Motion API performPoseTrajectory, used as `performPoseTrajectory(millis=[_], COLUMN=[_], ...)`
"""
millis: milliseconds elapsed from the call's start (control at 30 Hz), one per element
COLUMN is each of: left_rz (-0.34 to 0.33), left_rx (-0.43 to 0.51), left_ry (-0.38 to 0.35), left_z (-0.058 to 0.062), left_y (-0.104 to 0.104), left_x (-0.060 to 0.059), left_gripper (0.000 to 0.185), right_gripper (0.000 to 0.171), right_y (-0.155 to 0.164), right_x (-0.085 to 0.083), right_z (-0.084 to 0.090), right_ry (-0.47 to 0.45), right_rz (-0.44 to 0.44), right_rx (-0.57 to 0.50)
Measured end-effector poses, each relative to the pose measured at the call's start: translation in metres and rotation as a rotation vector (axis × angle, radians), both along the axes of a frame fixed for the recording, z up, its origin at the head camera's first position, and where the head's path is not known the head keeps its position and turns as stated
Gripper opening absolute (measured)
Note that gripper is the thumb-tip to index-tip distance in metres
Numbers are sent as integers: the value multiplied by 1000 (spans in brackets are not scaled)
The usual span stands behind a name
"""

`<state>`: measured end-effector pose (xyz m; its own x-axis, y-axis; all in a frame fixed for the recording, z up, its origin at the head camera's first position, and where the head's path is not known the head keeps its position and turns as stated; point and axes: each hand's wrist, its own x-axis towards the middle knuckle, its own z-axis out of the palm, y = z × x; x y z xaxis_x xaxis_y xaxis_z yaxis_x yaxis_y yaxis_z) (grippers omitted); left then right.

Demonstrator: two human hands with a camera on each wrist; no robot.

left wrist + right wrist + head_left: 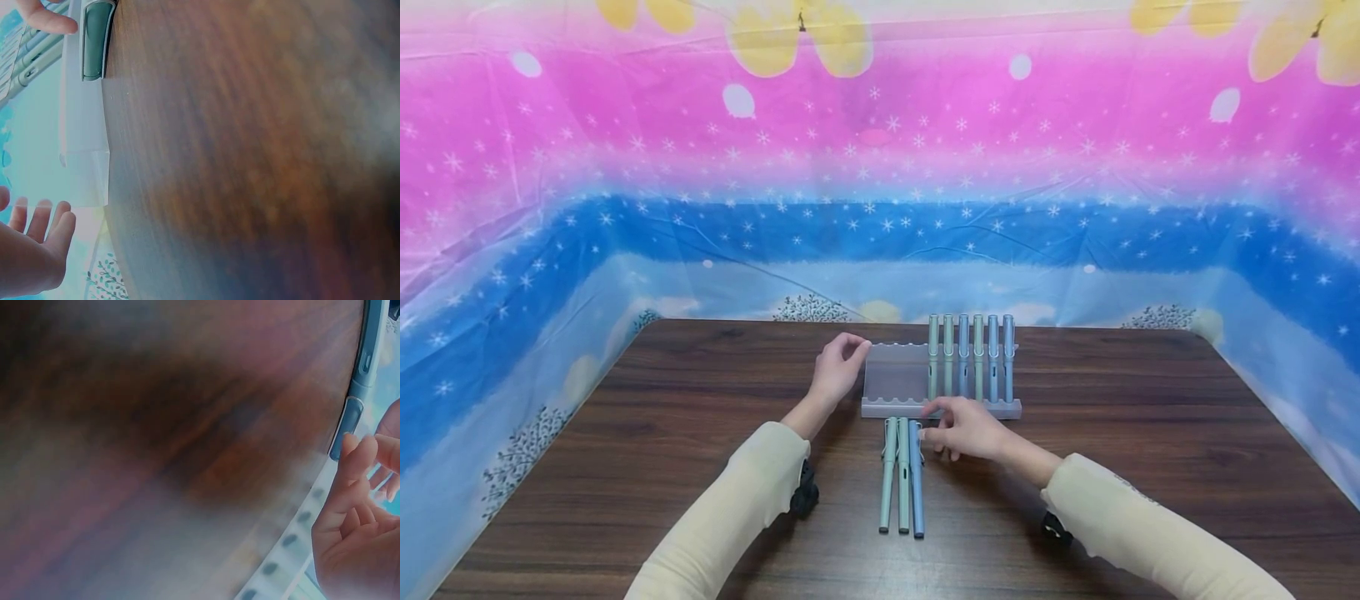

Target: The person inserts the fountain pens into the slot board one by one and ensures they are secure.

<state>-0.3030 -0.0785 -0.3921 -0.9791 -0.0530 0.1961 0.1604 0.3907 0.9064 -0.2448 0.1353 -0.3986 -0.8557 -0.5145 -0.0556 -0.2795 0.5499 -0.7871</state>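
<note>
The left hand (835,371) pinched the rack's (895,375) left rear corner; its wrist view showed only fingertips. Three pens (902,475) lay on the table (1150,433) before the rack's front edge. The right hand (962,427), fingers loosely spread, touched the rightmost, gripping nothing. Six pens (970,358) filled the rack's right half.
</note>
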Motion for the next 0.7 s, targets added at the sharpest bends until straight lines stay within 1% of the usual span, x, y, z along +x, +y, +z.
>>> performPoseTrajectory(millis=[167, 233, 467, 700], left_rz=[-5, -5, -2, -2], left_rx=[5, 4, 5, 4], left_ry=[0, -2, 6, 5], left_z=[0, 0, 0, 0], left_y=[0, 0, 0, 0], left_x=[0, -1, 0, -1], left_gripper=[22, 22, 21, 21], right_gripper=[33, 33, 37, 39], right_y=[-3, -4, -9, -11], right_x=[-1, 0, 1, 3], right_z=[-2, -2, -3, -1], right_ry=[-1, 11, 105, 132], right_rz=[7, 11, 28, 14], right_rx=[7, 31, 150, 206])
